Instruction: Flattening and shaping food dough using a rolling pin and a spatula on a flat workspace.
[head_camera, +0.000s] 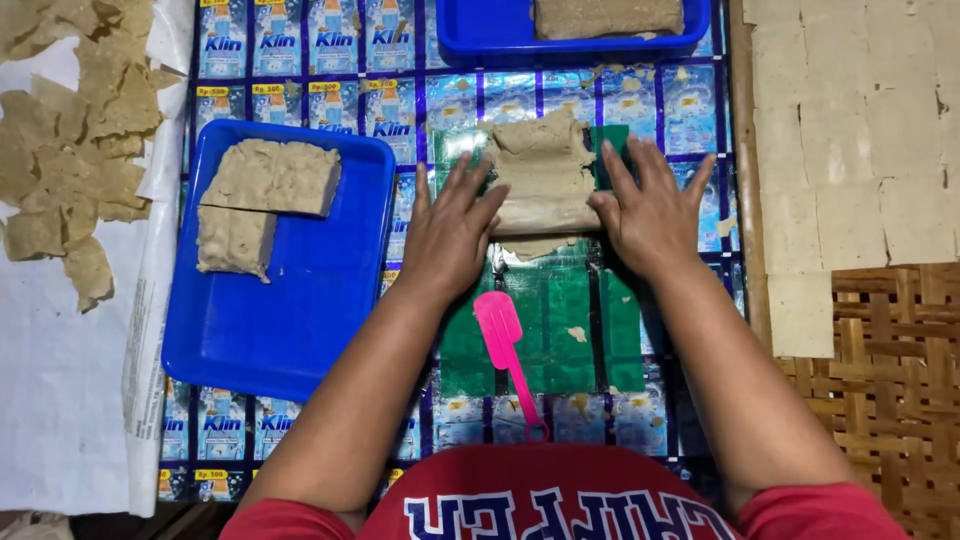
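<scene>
Head view, looking down. Both hands, left hand (447, 238) and right hand (651, 215), lie flat with fingers spread, pressing the two ends of a tan dough roll (545, 190) that rests on a green plastic sheet (570, 330) over the tabletop (640, 100), which is covered with printed sachet wrappers. A pink spatula (505, 345) lies near the body. The blue tray (290, 320) at left holds a dough slab (265, 195). A second blue tray (470, 35) is cut off at the top edge. Thin dough squares (850, 150) lie at right; torn scraps (70, 150) at left.
</scene>
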